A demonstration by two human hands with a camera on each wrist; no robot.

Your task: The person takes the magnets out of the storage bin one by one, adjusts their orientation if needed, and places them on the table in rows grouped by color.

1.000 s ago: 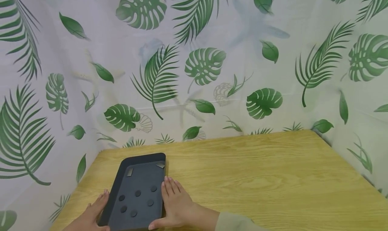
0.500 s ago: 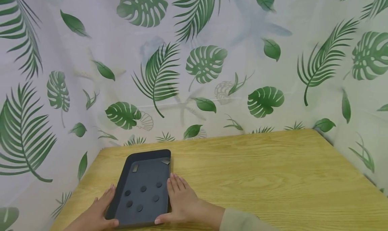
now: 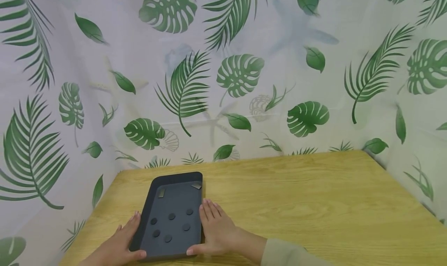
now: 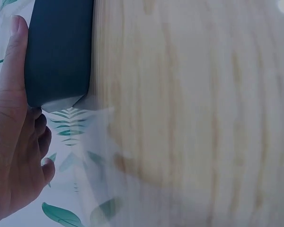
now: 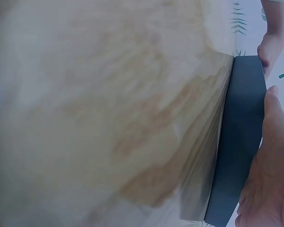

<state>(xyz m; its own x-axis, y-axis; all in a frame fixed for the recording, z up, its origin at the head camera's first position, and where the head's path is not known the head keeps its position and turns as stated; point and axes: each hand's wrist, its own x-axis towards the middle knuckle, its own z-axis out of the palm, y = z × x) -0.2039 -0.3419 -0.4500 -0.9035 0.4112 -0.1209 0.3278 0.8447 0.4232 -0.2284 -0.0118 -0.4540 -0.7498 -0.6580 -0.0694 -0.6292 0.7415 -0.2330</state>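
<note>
A dark grey rectangular tray (image 3: 178, 199) lies on the left part of the table. Inside it are several dark round discs (image 3: 171, 216) and two small rectangular pieces, one (image 3: 161, 193) near the far left corner and the other (image 3: 196, 186) at the far right. My left hand (image 3: 120, 242) rests against the tray's left side, its thumb at the near edge. Against the right side presses my right hand (image 3: 218, 231), with straight fingers and the thumb at the near right corner. Both wrist views show the tray's outer wall (image 4: 59, 52) beside the hands.
The wood-grain table (image 3: 297, 207) extends to the right of the tray. A white cloth (image 3: 244, 37) printed with green leaves hangs behind the table and along both sides.
The tray has shifted to the right across the table, with both hands moving along at its sides. The discs and small pieces keep their places in it. The head view has shifted slightly.
</note>
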